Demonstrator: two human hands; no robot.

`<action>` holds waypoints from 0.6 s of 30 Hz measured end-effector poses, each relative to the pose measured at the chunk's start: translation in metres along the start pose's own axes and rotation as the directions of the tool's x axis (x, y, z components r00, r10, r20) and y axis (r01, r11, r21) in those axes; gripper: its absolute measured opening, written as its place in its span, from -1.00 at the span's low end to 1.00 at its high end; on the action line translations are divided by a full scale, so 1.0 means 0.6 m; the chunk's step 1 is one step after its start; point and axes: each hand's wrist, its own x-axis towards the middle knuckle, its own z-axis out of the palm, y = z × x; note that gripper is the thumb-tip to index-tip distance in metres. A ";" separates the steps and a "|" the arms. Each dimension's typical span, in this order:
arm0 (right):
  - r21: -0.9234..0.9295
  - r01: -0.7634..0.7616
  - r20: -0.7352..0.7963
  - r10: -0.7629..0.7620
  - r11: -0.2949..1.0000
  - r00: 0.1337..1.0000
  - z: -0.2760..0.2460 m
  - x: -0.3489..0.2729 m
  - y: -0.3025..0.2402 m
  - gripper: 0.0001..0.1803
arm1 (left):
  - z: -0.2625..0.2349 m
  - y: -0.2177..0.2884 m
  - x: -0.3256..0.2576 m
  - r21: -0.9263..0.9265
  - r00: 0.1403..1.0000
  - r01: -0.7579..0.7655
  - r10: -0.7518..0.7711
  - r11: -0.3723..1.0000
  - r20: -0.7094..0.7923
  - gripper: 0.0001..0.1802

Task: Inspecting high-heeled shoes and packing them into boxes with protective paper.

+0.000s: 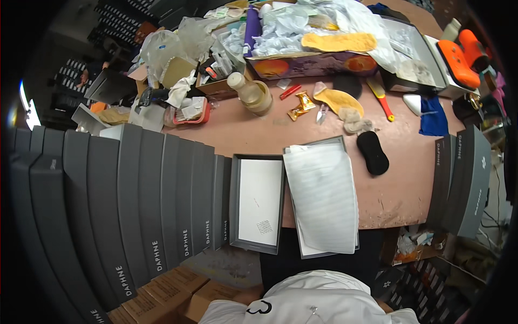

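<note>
Neither of my hands shows; only bits of my arms appear beside my white shirt [318, 291] at the lower edge. In front of me an uncovered grey shoebox part [234, 205] holds a flat white sheet [259, 200]. Directly to its right, a second grey box part [343, 142] lies under a stack of thin white wrapping sheets [322, 200], which overhang its sides. Both reach over the table's near edge. A black oval sponge-like pad [373, 153] rests on the table right of the sheets.
Stacked grey shoeboxes [129, 200] line the left; more grey boxes [458, 178] stand right. Farther back are a bottle [245, 92], gold wrappers [301, 106], yellow insoles [339, 100], a yellow-red tool [382, 100], a blue cloth [433, 116] and a purple carton [313, 66] of crumpled paper.
</note>
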 end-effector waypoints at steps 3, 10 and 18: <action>0.030 -0.027 -0.008 0.027 0.999 1.000 0.002 -0.002 -0.004 -0.67 | -0.023 0.048 -0.005 0.009 1.000 -0.029 0.029 1.000 -0.002 -0.62; -0.053 0.019 -0.077 -0.023 0.998 0.997 -0.032 0.031 0.041 -0.66 | -0.046 0.012 0.124 0.267 0.970 -0.228 0.194 0.936 0.147 -0.65; 0.304 0.852 -0.787 -0.391 0.427 0.477 -0.325 -0.135 -0.226 -0.76 | -0.143 0.468 -0.189 0.574 0.326 -0.760 0.943 0.305 -0.070 -0.70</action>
